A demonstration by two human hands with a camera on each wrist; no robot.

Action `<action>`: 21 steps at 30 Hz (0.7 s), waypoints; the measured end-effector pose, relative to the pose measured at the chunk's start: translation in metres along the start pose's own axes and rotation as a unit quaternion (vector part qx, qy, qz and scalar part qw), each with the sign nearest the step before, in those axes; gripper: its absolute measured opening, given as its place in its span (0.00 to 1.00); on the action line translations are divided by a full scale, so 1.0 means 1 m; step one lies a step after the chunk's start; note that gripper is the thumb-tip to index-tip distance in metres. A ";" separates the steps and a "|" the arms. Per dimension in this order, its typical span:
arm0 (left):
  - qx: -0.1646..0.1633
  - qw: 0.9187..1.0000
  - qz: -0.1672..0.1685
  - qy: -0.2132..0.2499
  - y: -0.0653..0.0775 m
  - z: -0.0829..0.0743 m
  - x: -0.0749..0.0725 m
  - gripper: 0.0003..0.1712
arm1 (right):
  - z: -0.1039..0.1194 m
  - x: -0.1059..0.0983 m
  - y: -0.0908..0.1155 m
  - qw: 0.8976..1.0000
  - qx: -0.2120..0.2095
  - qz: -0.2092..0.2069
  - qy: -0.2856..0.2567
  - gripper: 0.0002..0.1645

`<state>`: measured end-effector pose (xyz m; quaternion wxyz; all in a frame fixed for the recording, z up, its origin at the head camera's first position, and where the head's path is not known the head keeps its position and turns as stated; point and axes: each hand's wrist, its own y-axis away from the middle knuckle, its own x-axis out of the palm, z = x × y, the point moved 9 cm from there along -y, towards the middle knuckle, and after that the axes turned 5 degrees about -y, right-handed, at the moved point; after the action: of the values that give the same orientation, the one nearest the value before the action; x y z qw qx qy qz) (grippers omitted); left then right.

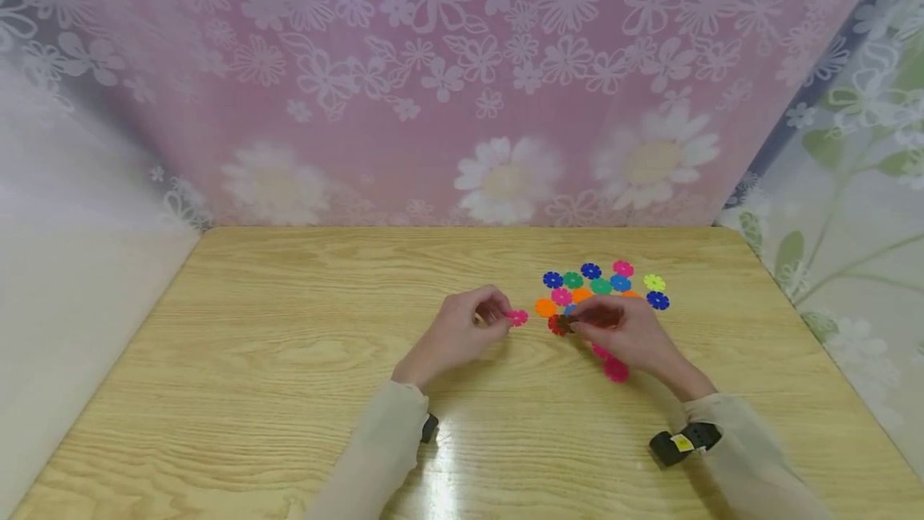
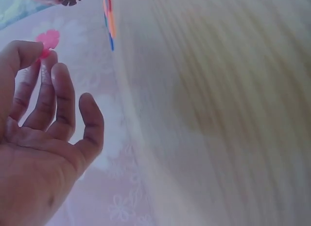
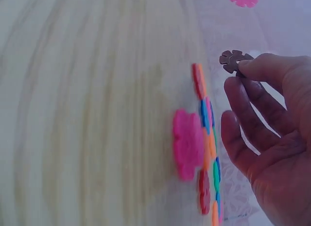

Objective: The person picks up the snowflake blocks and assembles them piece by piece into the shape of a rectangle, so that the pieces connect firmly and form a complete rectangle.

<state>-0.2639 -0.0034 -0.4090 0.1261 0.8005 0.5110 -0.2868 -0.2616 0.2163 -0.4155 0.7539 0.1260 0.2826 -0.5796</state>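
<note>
My left hand (image 1: 462,331) pinches a pink notched plastic disc (image 2: 50,40) between thumb and fingertips, raised above the table in the left wrist view. Between the thumb and fingers of my right hand (image 1: 628,334) is a brown notched disc (image 3: 232,60), also lifted off the wood. The two discs are apart, facing each other across a small gap. Beneath and behind the right hand spreads a group of flat flower-like discs, among them an orange disc (image 1: 545,308), a green disc (image 1: 573,280) and a yellow disc (image 1: 654,283). The right hand hides part of the group.
A wood-grain table (image 1: 253,343) carries everything. Nearest the front of the group lies a pink disc (image 1: 617,369). Flowered pink cloth (image 1: 390,167) stands along the back edge, with pale cloth at both sides. Each wrist bears a black strap (image 1: 703,436).
</note>
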 end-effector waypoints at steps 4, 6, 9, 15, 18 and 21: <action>0.011 1.000 -0.017 0.010 0.005 0.002 -0.008 0.04 | 0.006 0.004 -0.003 0.999 -0.008 -0.001 -0.046 0.09; 0.014 1.000 -0.021 0.016 0.008 0.003 -0.011 0.04 | 0.008 0.007 -0.004 0.998 -0.004 -0.001 -0.064 0.09; 0.017 0.999 -0.026 0.024 0.010 0.003 -0.014 0.04 | 0.012 0.011 -0.005 0.997 0.004 0.002 -0.083 0.10; 0.031 0.998 -0.034 0.031 0.010 0.000 -0.018 0.05 | 0.022 0.019 -0.009 0.991 0.008 0.003 -0.137 0.12; 0.033 0.998 -0.039 0.038 0.010 0.000 -0.020 0.06 | 0.027 0.024 -0.011 0.984 0.014 0.010 -0.177 0.14; 0.035 0.998 -0.041 0.043 0.011 0.000 -0.021 0.06 | 0.029 0.028 -0.013 0.978 0.020 0.013 -0.205 0.15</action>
<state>-0.2610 -0.0239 -0.3981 0.0640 0.7946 0.5378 -0.2742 -0.2607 0.1749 -0.4066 0.8005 0.0230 0.1083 -0.5890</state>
